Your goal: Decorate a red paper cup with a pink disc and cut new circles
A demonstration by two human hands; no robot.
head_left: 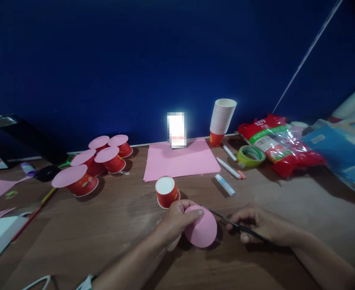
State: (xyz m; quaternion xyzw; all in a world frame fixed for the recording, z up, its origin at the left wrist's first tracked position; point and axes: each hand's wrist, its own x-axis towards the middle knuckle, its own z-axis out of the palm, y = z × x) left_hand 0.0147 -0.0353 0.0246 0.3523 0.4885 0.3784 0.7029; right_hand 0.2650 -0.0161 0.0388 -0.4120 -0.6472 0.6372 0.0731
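Where the blue wall (111, 68) rose at twelve o'clock, it met a brown wood-grained table (113, 229) that filled the foreground. With the pink paper disc (203, 233) taken as the centre of the dial, an upturned red cup (167, 197) stood nearby between ten and eleven. Farther out at ten, five red cups (83, 185) clustered under flat pink rounds, and a stack of pink sheets (180, 163) lay at eleven. A tall stack of paper cups (222, 119) leaned between twelve and one; a glue stick (225, 185) and a roll of tape (250, 161) lay towards one, with a red plastic bag (283, 147) beyond them.

The left hand (179, 219), at nine, pinched the disc near its far edge, thumb pressed on top and fingers mostly hidden beneath. The right hand (260, 226), at three, curled its fingers around what looked like black scissors (240, 228); whether the blades were parted could not be told.

The disc was held above the table in front of the wearer, its flat face turned up. The scissors' long axis ran from four to ten, tip at ten, by the disc's far edge; contact there was unclear.
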